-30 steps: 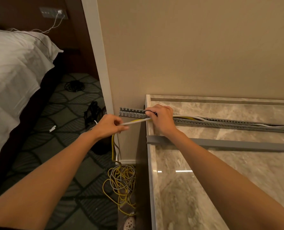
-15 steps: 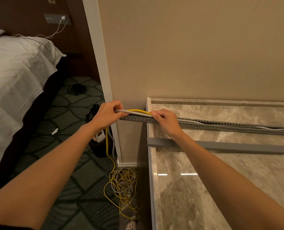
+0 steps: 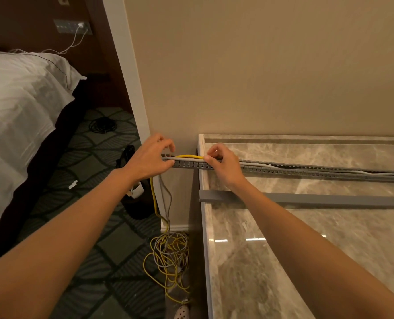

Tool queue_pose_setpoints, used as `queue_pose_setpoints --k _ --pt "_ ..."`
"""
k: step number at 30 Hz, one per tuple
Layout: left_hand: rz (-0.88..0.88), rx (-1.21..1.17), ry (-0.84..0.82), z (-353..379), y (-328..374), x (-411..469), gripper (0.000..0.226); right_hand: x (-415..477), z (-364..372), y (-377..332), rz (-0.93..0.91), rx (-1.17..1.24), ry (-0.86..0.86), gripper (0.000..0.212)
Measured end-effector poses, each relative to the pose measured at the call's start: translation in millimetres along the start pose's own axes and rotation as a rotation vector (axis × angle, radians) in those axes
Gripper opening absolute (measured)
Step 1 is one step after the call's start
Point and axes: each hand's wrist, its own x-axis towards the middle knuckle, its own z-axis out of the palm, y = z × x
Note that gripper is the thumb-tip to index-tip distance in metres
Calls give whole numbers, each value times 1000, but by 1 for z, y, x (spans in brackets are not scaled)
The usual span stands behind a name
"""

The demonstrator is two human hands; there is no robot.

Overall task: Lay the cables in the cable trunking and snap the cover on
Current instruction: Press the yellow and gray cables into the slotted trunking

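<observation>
A grey slotted cable trunking (image 3: pixel 306 172) lies along the back of the marble table, its left end sticking out past the table edge. A yellow cable (image 3: pixel 189 156) and a grey cable (image 3: pixel 184 159) lie over that left end. My left hand (image 3: pixel 150 157) grips both cables at the trunking's tip. My right hand (image 3: pixel 223 161) pinches them down into the channel at the table edge. Further right, white and black cables (image 3: pixel 283 168) sit inside the trunking. The flat grey cover (image 3: pixel 318 200) lies loose on the table, nearer to me.
The cables hang from the trunking end to a tangled yellow and grey pile (image 3: pixel 168 252) on the floor. A marble table (image 3: pixel 329 261) fills the right side. A bed (image 3: pixel 18 107) stands left, with patterned carpet (image 3: pixel 92 171) and a black cable coil (image 3: pixel 102 125).
My left hand has lifted the cables from below the trunking up onto its left end. My right hand has shifted slightly and now pinches the cables at the table edge.
</observation>
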Motion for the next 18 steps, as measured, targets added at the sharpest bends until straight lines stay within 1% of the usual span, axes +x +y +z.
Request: queue_pose_setpoints --k 1,2,4,6,10,13,15,16,18 --pt "48 35 -9 0 3 1 19 0 0 0 -11 -3 0 4" --pt "89 57 -10 1 7 1 22 0 0 0 -23 -5 -7 6" --pt "139 66 -11 3 14 0 21 -1 -2 0 -36 -9 -32 8" --pt "174 78 -27 8 20 0 21 -2 -5 1 -28 -9 -66 2" --pt "155 150 -64 10 31 5 22 -2 -8 0 1 -9 -105 9" --pt "143 207 -117 11 31 5 20 -2 -11 -1 5 -11 -110 10" --pt "135 177 -96 11 29 4 18 -3 -11 -1 1 2 -96 6" --pt "131 152 -75 11 29 3 17 -3 -11 -1 7 21 -81 9" --pt "133 106 -20 11 29 0 16 -2 -11 0 26 47 -47 29"
